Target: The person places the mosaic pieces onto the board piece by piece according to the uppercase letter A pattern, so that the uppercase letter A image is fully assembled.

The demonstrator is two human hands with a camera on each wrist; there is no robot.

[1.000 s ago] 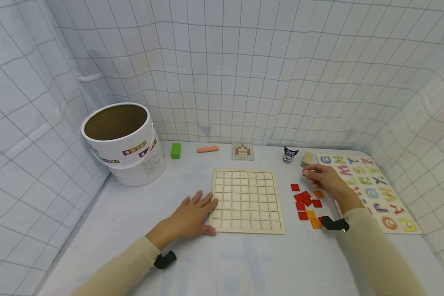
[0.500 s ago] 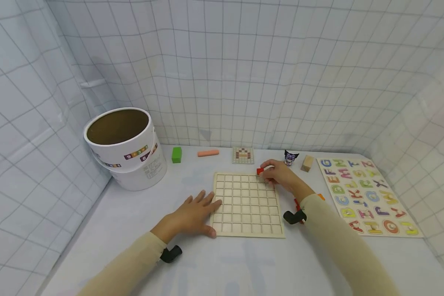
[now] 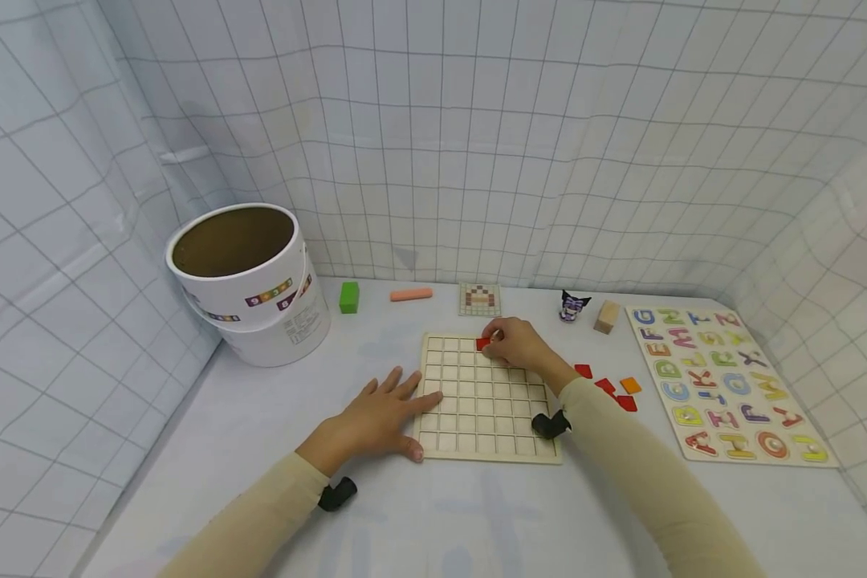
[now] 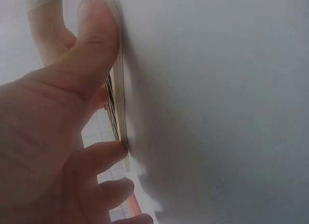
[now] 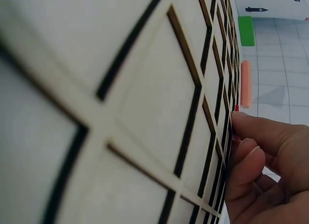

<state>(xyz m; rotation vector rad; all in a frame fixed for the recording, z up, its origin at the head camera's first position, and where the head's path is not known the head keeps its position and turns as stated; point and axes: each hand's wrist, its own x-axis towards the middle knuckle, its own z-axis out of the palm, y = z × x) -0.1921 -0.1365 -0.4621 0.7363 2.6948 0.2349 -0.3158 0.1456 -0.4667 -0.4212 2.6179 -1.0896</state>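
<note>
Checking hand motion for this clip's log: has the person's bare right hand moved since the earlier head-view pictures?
Yes, leftward: the right hand began right of the pale wooden square grid board and is now over its top row.

The left forearm (image 3: 253, 510), in a beige sleeve, reaches in from the lower left. The left hand (image 3: 377, 417) is palm down, its fingers spread and its thumb (image 3: 409, 449) held out to the side. The right forearm (image 3: 646, 474), sleeved alike, slants inward from the lower right, and the right hand (image 3: 518, 345) reaches farther forward, thumb and fingertips pinching. The hands are apart.
</note>
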